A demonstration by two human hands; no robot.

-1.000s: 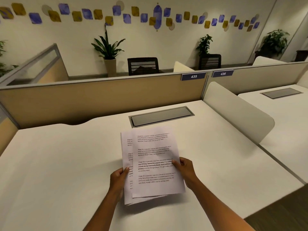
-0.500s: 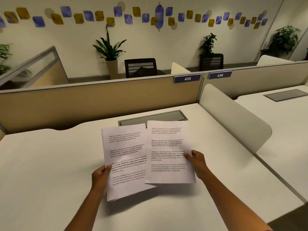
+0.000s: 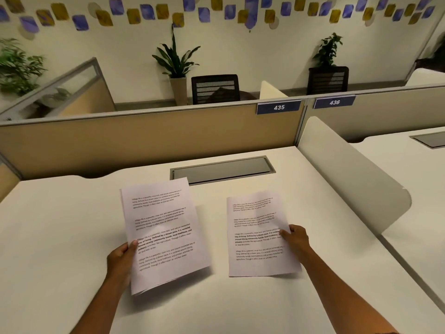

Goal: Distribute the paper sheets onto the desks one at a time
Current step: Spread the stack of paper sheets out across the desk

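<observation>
My left hand grips a stack of printed paper sheets by its left edge, held tilted above the white desk labelled 435. My right hand pinches a single printed sheet at its right edge, low over the desk to the right of the stack. The two are fully apart, with a gap of bare desk between them.
A grey cable-tray lid is set into the desk behind the papers. A tan partition closes the back. A white rounded divider separates the neighbouring desk 436 on the right. Chairs and plants stand beyond.
My right hand has drawn the top sheet off the stack and moved it rightward and down toward the desk. My left hand moved the stack slightly left.
</observation>
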